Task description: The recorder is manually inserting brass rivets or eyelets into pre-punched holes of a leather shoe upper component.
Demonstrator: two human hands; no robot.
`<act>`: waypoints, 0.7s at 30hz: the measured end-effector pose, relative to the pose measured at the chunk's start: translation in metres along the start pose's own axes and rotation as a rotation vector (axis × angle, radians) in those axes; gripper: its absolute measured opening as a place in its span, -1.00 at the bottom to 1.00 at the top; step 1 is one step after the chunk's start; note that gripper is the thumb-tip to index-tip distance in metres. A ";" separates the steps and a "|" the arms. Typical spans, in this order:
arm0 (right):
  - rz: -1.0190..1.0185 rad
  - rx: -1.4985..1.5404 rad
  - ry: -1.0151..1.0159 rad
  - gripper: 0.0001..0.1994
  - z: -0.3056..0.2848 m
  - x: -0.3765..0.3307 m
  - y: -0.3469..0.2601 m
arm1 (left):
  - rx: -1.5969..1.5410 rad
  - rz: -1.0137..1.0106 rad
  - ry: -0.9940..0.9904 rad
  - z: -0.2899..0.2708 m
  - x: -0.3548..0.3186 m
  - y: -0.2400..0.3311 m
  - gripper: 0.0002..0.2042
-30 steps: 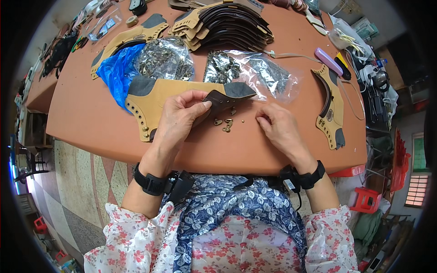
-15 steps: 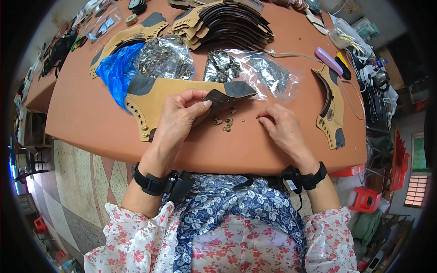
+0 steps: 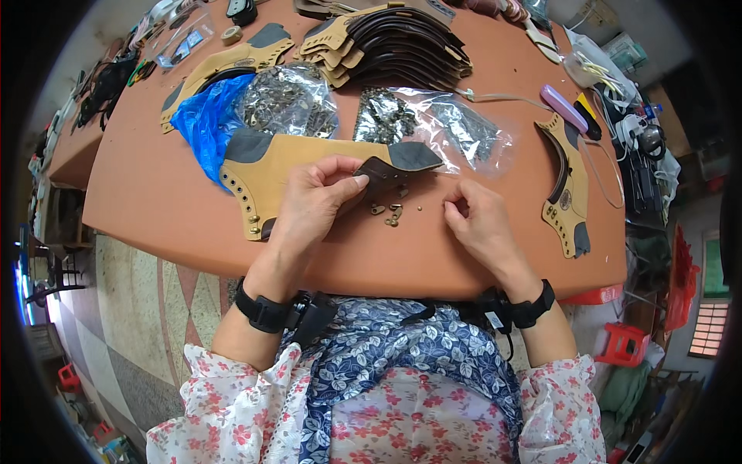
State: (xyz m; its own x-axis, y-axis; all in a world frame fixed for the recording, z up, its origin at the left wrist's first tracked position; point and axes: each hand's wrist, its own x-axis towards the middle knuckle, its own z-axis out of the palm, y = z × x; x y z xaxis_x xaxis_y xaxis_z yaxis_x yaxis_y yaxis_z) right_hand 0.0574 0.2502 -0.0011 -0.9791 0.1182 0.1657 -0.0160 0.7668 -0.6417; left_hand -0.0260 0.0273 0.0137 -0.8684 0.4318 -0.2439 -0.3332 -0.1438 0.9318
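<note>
My left hand (image 3: 308, 199) pinches the folded-up dark brown end of a leather piece (image 3: 313, 148) between thumb and fingers. The piece is tan with dark grey patches, and a row of eyelets runs down its left end, with brass studs at the bottom. Just right of this hand lie several small brass lace hooks (image 3: 393, 216) and a single tiny brass rivet (image 3: 420, 208). My right hand (image 3: 481, 215) hovers low over the table to the right of them, thumb and curled fingers together; whatever is in them is hidden.
Behind the leather piece lie a blue bag (image 3: 202, 124) and clear bags of metal fittings (image 3: 286, 104). A stack of leather pieces (image 3: 402, 46) stands farther back. Another finished-looking leather piece (image 3: 570, 193) lies at right, near a purple-handled tool (image 3: 563, 108).
My right hand has curled its fingers inward, and the small dark bit seen earlier at its fingertips is no longer visible. My left hand keeps its pinch on the leather piece.
</note>
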 end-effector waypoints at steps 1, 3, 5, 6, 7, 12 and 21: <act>0.010 0.048 0.011 -0.94 0.000 0.000 -0.003 | -0.002 -0.005 -0.007 0.000 0.001 -0.001 -0.84; 0.029 0.145 0.031 -0.94 0.001 0.000 -0.010 | -0.006 -0.014 -0.020 -0.001 0.002 -0.003 -0.84; 0.020 0.201 0.038 -0.95 -0.001 0.003 -0.020 | 0.006 -0.021 -0.014 0.000 0.002 -0.002 -0.84; 0.015 0.229 0.041 -0.95 -0.001 0.004 -0.024 | 0.012 -0.025 -0.011 0.000 0.001 -0.002 -0.84; 0.008 0.229 0.038 -0.95 -0.001 0.006 -0.027 | 0.018 -0.021 -0.015 0.000 0.002 -0.002 -0.83; 0.003 0.291 0.021 -0.93 0.004 0.013 -0.035 | 0.021 -0.015 -0.035 -0.001 0.001 -0.003 -0.83; -0.158 0.320 0.139 -0.96 0.019 0.029 -0.058 | -0.010 -0.033 -0.050 0.000 0.003 -0.004 -0.83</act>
State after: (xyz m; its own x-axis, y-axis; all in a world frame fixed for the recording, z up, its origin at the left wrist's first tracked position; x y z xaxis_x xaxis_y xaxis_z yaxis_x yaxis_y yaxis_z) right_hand 0.0257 0.1973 0.0263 -0.9231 0.1154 0.3668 -0.2484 0.5492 -0.7979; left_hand -0.0272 0.0286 0.0095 -0.8376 0.4804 -0.2602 -0.3651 -0.1378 0.9207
